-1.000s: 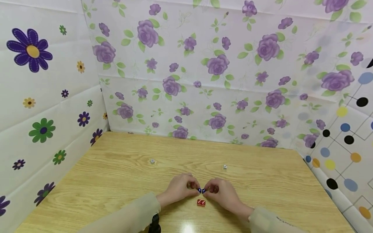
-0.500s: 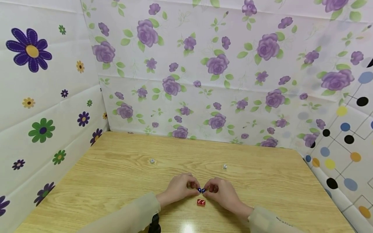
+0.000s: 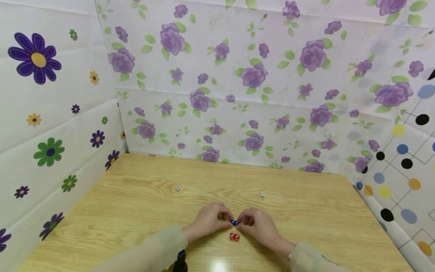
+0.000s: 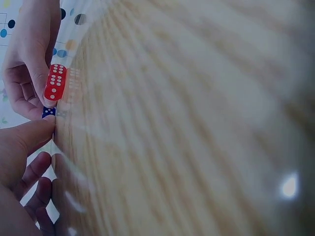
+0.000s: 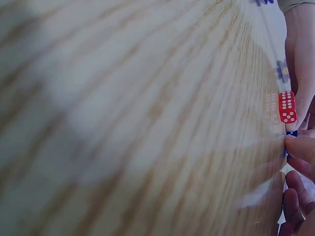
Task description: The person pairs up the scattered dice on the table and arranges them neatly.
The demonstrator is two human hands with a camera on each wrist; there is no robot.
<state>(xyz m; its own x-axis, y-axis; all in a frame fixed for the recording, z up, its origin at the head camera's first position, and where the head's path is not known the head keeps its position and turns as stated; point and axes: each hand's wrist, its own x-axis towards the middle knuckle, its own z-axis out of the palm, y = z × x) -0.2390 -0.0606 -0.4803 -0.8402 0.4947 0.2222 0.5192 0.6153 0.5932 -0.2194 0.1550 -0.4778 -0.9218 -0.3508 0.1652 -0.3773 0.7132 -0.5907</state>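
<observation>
Two small blue dice sit side by side near the table's middle in the head view. My left hand (image 3: 210, 219) pinches the left blue die (image 3: 232, 222) between thumb and finger. From the other side, my right hand (image 3: 261, 226) pinches the right blue die (image 3: 237, 223). The fingertips of both hands almost meet over the pair. Just nearer to me, two red dice (image 3: 234, 237) with white pips stand pressed together in a row. The left wrist view shows the red dice (image 4: 55, 82) and a bit of blue die (image 4: 48, 112) between the fingertips.
One white die (image 3: 178, 188) lies farther back on the left, and another white die (image 3: 262, 195) lies back right. The wood-grain table (image 3: 136, 211) reaches to a flowered cloth (image 3: 217, 94) behind, with patterned cloths at both sides.
The right hand's blue die has shifted slightly left, so the small gap between the two blue dice has closed. The red and white dice stay where they were.
</observation>
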